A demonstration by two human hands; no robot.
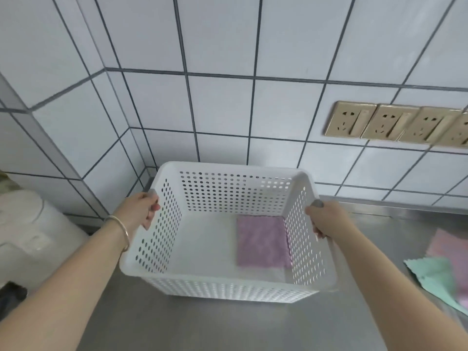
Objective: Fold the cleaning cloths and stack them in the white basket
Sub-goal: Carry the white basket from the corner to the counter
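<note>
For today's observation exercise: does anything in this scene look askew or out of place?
Mostly tidy. The folded purple cloth lies pushed against the white basket's right wall rather than centred. A green cloth and a pink one lie loose and overlapping on the counter.

The white basket (pixel 228 285) is showing plain white plastic, its walls dotted with regular rows of small round holes that are reading dark on the left wall and bright on the right. Inside the basket, against its right wall, a folded cloth (pixel 263 241) is showing soft mauve-purple with a faint mottled weave. Right of the basket, a mint-green cloth (pixel 433 277) is lying beside a pale pink cloth (pixel 448 245). Under the basket, the counter (pixel 202 325) is gleaming dull steel grey. Behind the basket, the wall tiles (pixel 222 110) are showing pale bluish white, crossed by a dark grey grout grid. Above and right of the basket, the sockets (pixel 395 125) are shining champagne gold. Left of the basket, a bangle (pixel 121 230) is glinting gold.
</note>
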